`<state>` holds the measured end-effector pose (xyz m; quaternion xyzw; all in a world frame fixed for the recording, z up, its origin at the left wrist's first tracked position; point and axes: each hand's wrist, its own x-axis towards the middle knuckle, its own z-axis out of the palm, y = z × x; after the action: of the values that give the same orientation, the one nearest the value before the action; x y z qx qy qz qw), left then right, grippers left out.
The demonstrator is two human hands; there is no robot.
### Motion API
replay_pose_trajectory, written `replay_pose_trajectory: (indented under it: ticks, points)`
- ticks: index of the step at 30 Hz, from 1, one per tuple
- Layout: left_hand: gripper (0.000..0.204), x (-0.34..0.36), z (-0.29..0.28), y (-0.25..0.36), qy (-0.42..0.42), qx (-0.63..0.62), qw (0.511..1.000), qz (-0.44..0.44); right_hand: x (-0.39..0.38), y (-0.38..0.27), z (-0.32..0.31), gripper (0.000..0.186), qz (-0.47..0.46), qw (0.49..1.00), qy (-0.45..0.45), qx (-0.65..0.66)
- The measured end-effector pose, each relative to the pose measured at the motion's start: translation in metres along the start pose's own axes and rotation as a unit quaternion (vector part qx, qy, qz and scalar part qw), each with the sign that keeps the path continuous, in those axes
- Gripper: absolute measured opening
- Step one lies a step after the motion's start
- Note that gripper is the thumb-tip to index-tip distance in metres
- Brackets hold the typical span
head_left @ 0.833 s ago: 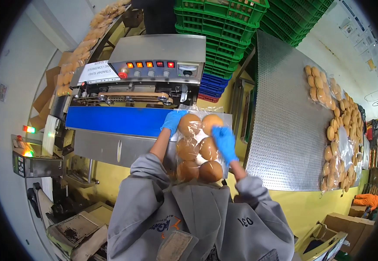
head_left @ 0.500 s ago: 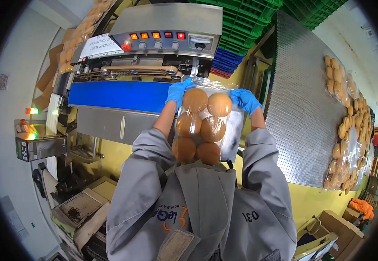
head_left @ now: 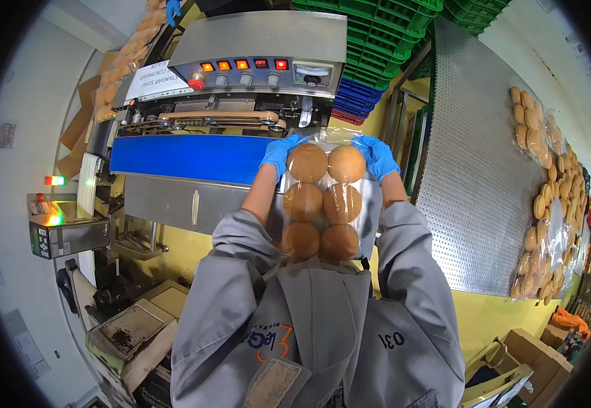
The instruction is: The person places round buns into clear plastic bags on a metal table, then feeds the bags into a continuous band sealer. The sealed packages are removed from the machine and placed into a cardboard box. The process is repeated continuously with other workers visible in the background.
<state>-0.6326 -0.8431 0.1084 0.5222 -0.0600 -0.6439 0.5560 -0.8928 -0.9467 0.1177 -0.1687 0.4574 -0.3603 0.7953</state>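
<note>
A clear plastic bag (head_left: 333, 135) of several round brown buns (head_left: 307, 163) hangs from both my hands, its buns in two columns. My left hand (head_left: 282, 155), in a blue glove, pinches the bag's upper left corner, beside the sealing machine's blue belt (head_left: 190, 158). At the upper right corner my right hand (head_left: 378, 158), also gloved, has its fingers closed on the film. The bag's top edge lies just below the right end of the sealer (head_left: 261, 41). Behind the bag a grey metal surface partly shows.
Stacked green crates (head_left: 377, 34) and blue crates (head_left: 358, 95) stand beyond the sealer. To the right is a perforated metal table (head_left: 468, 163) with bagged buns (head_left: 547, 224). A small lit machine (head_left: 67, 224) stands left. Another person's gloved hand (head_left: 172, 11) shows at the top left.
My right hand has moved left, toward my left hand, and the bag now hangs straighter. Another person's blue-gloved hand has come into view at the top left.
</note>
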Motion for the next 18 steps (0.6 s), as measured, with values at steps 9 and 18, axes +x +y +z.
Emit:
replay_pose_trajectory:
  ticks: [9,18]
  points:
    - [0.028,-0.009,0.029,0.003,0.000,0.012,0.999,0.045,0.010,0.011,-0.018,0.012,-0.180,0.980,0.079,0.013]
    - [0.030,0.006,0.005,-0.003,0.091,0.459,0.859,0.206,-0.006,0.010,-0.021,0.011,-0.222,0.966,0.133,0.026]
